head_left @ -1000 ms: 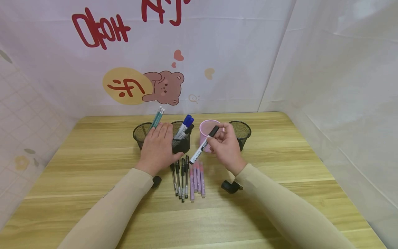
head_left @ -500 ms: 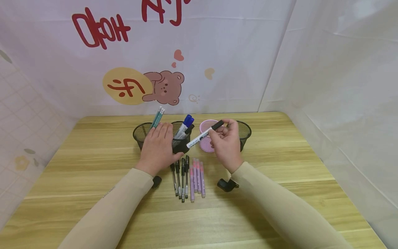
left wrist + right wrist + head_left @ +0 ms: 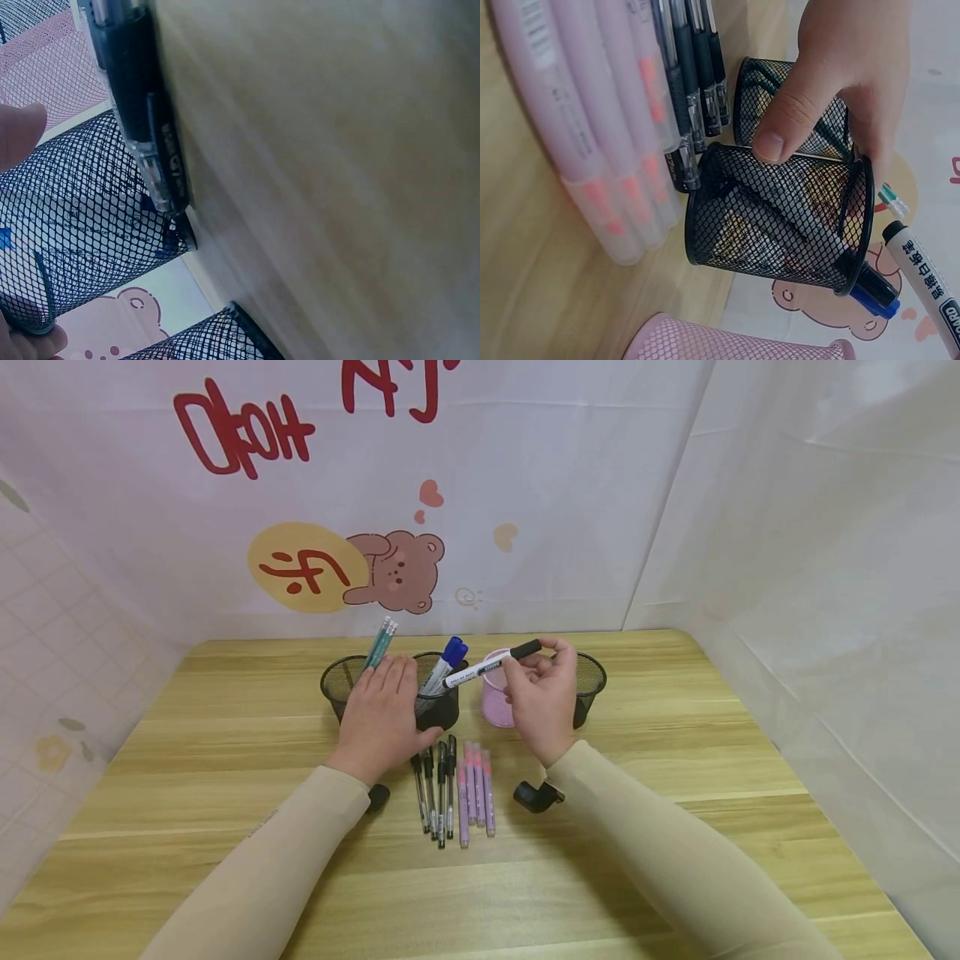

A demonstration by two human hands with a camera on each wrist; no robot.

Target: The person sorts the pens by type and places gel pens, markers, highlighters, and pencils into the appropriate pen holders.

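Observation:
My right hand pinches a white whiteboard marker near its black cap. Its lower end is over the rim of the second black mesh pen holder, which contains blue-capped markers and a black-capped one. My left hand grips this holder; in the right wrist view its thumb presses the mesh wall, its fingers mostly hidden behind the rim. Fingertips show at that rim in the left wrist view. Teal pencils stand in the leftmost black holder.
A pink mesh holder and another black mesh holder stand to the right. Several black gel pens and purple highlighters lie on the wooden table in front. A printed cloth backdrop rises behind.
My right hand has lifted slightly and tilted the marker flatter, its lower end moving up and left from over the highlighters to the second holder's rim. The left hand has stayed still.

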